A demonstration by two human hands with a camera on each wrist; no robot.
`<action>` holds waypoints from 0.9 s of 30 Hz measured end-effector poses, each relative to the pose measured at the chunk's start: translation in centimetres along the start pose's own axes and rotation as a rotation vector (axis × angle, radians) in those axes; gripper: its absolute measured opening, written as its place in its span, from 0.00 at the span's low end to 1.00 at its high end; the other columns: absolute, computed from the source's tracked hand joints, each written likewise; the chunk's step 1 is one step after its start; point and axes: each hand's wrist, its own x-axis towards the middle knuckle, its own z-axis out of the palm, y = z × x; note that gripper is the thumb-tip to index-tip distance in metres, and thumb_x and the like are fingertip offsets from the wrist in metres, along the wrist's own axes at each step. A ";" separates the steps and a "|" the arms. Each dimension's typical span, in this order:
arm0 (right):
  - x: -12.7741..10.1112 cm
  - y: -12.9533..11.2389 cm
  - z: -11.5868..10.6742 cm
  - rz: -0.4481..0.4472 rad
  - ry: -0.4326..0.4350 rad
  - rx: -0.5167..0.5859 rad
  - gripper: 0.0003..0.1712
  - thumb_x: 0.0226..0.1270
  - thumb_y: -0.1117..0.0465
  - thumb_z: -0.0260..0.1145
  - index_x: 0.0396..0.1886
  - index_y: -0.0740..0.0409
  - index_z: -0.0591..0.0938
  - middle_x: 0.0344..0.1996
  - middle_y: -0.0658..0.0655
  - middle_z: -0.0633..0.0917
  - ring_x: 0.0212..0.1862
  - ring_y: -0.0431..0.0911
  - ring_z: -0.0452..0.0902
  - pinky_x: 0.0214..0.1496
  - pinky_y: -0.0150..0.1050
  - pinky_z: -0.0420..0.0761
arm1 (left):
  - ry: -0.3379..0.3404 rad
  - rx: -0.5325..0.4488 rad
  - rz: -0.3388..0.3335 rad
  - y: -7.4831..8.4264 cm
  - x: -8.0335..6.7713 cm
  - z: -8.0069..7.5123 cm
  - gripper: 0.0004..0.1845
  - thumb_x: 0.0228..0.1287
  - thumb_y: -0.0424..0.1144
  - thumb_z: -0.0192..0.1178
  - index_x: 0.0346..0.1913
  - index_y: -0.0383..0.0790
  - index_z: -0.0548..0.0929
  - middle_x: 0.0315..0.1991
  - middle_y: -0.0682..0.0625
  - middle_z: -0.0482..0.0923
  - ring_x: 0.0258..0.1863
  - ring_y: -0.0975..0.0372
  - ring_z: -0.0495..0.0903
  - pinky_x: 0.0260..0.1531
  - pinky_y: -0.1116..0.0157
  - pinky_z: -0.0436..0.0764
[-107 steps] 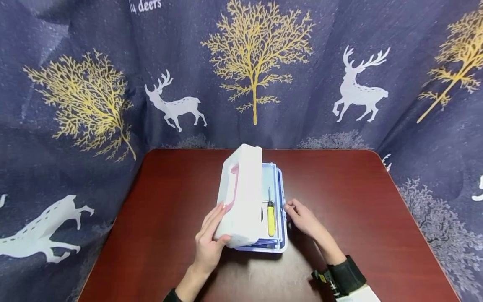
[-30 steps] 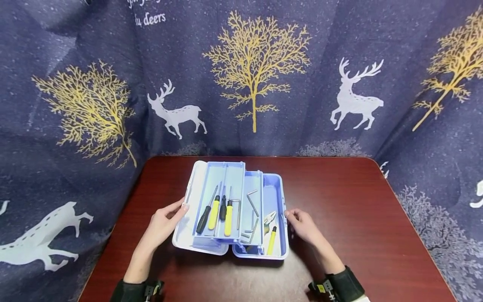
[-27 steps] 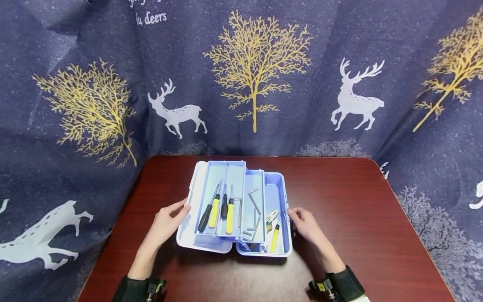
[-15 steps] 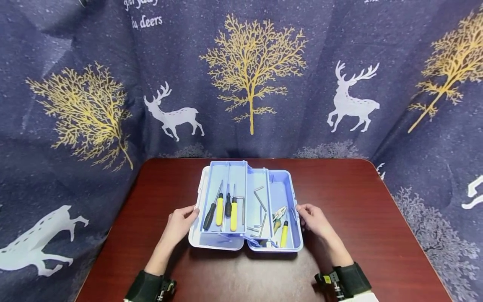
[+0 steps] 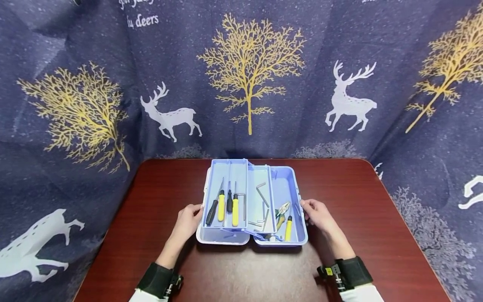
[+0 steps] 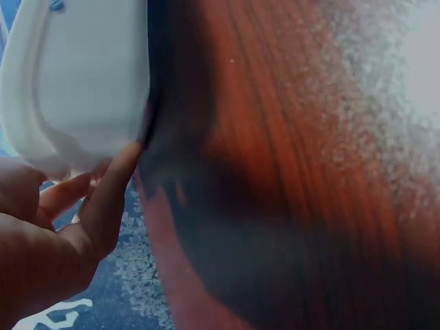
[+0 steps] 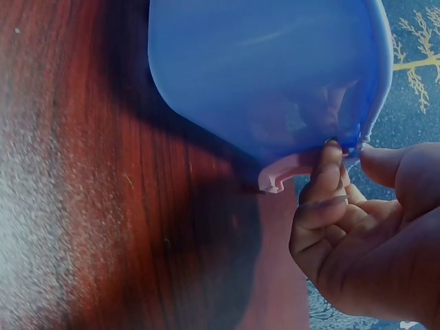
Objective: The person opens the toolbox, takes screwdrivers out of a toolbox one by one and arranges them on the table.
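Observation:
A blue and white toolbox (image 5: 222, 238) lies opened out on the table, its white lid (image 6: 89, 75) folded to the left and its stepped trays fanned out. My left hand (image 5: 187, 222) holds the lid's outer edge, with fingertips at its lower side in the left wrist view. At the opposite side my right hand (image 5: 318, 214) pinches the rim of the blue base (image 7: 254, 62), fingers beside a pink latch (image 7: 292, 165). Screwdrivers with yellow (image 5: 235, 212) and black (image 5: 212, 213) handles lie in the upper tray; hex keys (image 5: 262, 195) in the middle tray; pliers (image 5: 282, 209) in the base.
The toolbox stands on a dark red wooden table (image 5: 339, 180) with rounded far corners. Behind it hangs a dark blue curtain (image 5: 294, 138) printed with trees and deer. Another yellow-handled screwdriver (image 5: 288, 229) lies in the base near the pliers.
The lid, part raised at first, has swung down to the left and the trays have spread out. Lately the whole toolbox, with both hands on it, has shifted right and slightly farther away.

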 end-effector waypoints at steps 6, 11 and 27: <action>0.3 -0.2 -0.2 -0.007 0.002 -0.024 0.22 0.83 0.56 0.58 0.52 0.76 0.77 0.21 0.55 0.75 0.21 0.44 0.68 0.23 0.36 0.72 | -0.080 0.001 -0.054 -0.4 0.4 0.2 0.10 0.73 0.37 0.61 0.44 0.39 0.91 0.42 0.40 0.89 0.50 0.45 0.86 0.54 0.45 0.81; 0.8 -0.8 -0.5 -0.006 0.019 -0.039 0.22 0.83 0.55 0.58 0.52 0.75 0.77 0.22 0.56 0.76 0.22 0.44 0.69 0.24 0.37 0.73 | -0.110 0.001 -0.049 -0.3 1.2 0.0 0.09 0.74 0.36 0.60 0.43 0.39 0.90 0.39 0.43 0.88 0.43 0.48 0.85 0.49 0.45 0.81; -4.0 -12.9 7.9 -0.582 -0.011 -0.460 0.06 0.74 0.62 0.68 0.47 0.55 0.85 0.36 0.54 0.89 0.34 0.42 0.82 0.37 0.40 0.83 | 0.137 -0.273 -0.114 3.6 -1.1 -2.0 0.12 0.78 0.43 0.60 0.49 0.40 0.89 0.34 0.47 0.87 0.32 0.63 0.83 0.36 0.69 0.81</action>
